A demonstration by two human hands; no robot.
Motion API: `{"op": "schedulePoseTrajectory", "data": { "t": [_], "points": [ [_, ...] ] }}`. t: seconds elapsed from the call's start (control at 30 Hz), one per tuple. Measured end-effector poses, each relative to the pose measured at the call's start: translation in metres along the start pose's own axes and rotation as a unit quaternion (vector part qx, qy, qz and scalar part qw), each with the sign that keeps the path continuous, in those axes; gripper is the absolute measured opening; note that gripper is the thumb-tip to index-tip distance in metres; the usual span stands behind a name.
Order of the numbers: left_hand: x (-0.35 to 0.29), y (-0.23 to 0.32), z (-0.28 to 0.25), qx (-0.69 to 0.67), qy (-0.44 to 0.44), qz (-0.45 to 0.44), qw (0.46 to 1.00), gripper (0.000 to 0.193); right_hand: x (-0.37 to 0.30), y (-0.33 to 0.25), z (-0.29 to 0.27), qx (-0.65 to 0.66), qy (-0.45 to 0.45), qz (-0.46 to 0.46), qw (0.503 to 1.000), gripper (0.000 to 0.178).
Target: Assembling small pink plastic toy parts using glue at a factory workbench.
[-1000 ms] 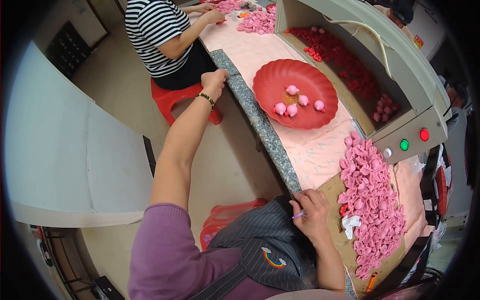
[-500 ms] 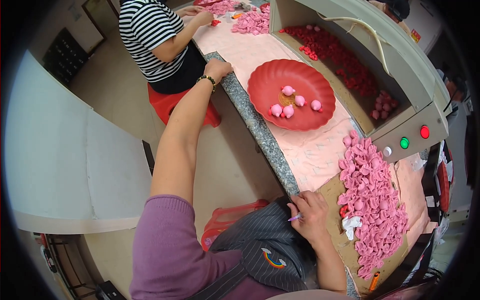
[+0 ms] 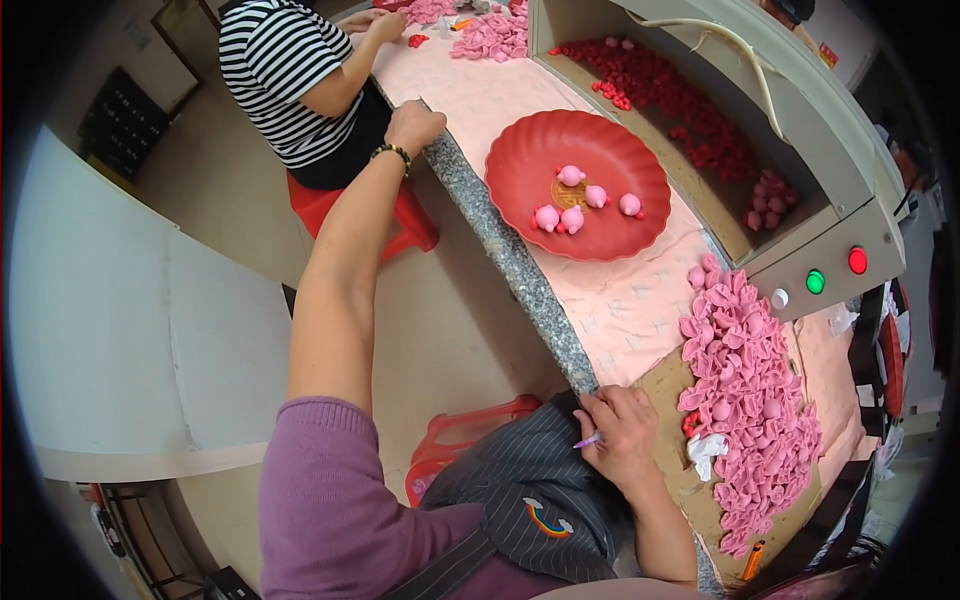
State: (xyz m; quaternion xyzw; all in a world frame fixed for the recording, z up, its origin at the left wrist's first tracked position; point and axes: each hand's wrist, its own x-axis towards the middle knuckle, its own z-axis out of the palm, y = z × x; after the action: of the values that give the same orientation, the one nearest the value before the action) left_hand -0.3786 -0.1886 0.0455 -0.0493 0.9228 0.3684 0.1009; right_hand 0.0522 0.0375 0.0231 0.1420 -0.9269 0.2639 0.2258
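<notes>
With its arm stretched far forward, my left hand point(image 3: 415, 127) is closed over the speckled stone table edge point(image 3: 490, 215); its fingertips are partly hidden. My right hand point(image 3: 622, 432) rests at the near part of that edge, its fingers closed on a thin purple pen-like tool point(image 3: 588, 440). A scalloped red tray point(image 3: 620, 236) lies between the hands on pink cloth, holding several small pink round figures point(image 3: 571, 176) with red bits. Right of my right hand spreads a heap of pink petal-like pieces point(image 3: 745, 400), with a crumpled white tissue point(image 3: 706, 455) at its side.
A grey box-shaped machine point(image 3: 840, 240) with lit buttons stands behind the tray, red and pink pieces inside. A person in a striped shirt point(image 3: 290, 85) sits on a red stool point(image 3: 408, 225) at far left, handling small pieces. An orange-handled tool point(image 3: 753, 561) lies near the heap.
The view has shifted slightly, so the tray and the far table sit a little more to the left. Both my hands keep their places on the table edge.
</notes>
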Motion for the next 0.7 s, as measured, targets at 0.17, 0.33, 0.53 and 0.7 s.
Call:
{"op": "schedulePoseTrajectory", "data": {
  "t": [0.17,0.33,0.53,0.7],
  "points": [
    [-0.027,0.001,0.046,0.232,0.116,0.279,0.925,0.035,-0.013,0.0,-0.001,-0.005,-0.015,0.038,0.999,0.027],
    [-0.016,-0.003,0.023,0.323,0.054,0.279,0.903,0.041,-0.016,-0.009,-0.022,-0.004,-0.022,0.019,1.0,0.026],
    [0.004,-0.004,0.032,0.35,0.074,0.313,0.88,0.045,-0.063,-0.018,-0.046,0.0,0.1,-0.007,0.995,0.017],
    [0.005,-0.041,0.011,0.048,0.103,0.368,0.923,0.046,-0.113,-0.019,-0.078,-0.083,0.168,0.174,0.967,0.016]
  ]
}}
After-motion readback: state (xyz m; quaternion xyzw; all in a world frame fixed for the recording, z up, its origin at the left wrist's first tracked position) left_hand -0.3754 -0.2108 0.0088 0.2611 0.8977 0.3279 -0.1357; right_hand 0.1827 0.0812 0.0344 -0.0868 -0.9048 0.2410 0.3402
